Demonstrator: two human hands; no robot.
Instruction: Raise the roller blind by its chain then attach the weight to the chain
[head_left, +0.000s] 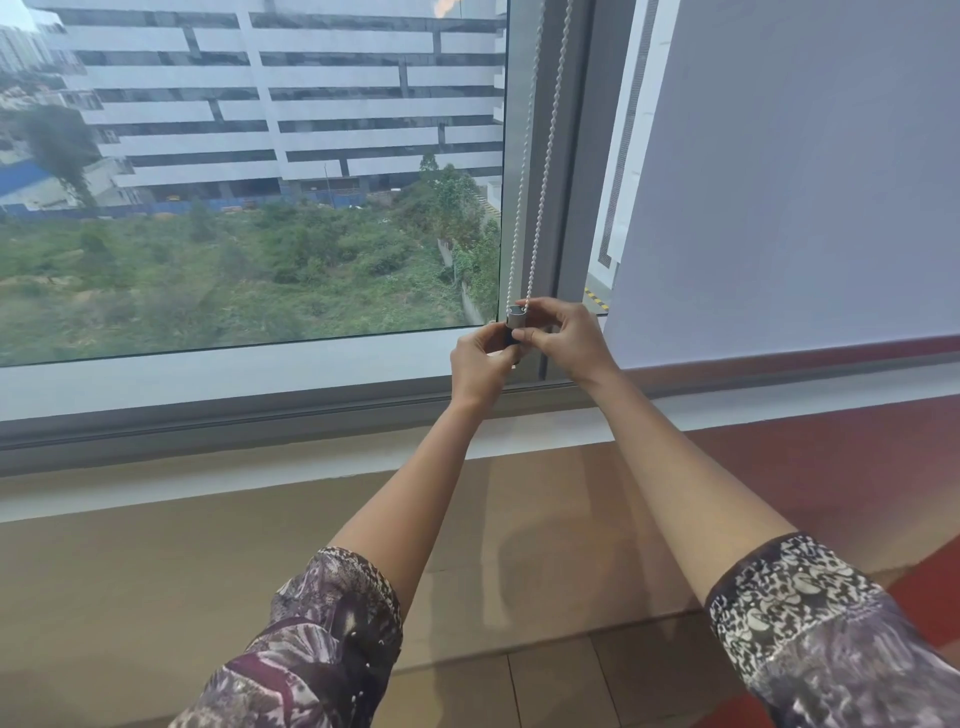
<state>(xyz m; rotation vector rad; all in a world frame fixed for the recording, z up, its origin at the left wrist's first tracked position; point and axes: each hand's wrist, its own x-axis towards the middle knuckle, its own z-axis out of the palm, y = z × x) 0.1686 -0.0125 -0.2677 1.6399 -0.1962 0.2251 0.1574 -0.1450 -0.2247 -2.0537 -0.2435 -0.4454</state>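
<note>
A white bead chain (540, 171) hangs in two strands down the grey window post. Its lower loop meets a small cylindrical weight (516, 321), grey on top and dark below. My left hand (480, 364) grips the weight's lower part from the left. My right hand (563, 338) pinches the weight and the chain's end from the right. The fingers hide how chain and weight join. The blind over the left pane is raised out of view.
A lowered grey roller blind (789, 197) covers the right pane, its bottom bar near the sill. The grey window frame (260, 410) runs below the glass, with a beige ledge (208, 571) under my forearms.
</note>
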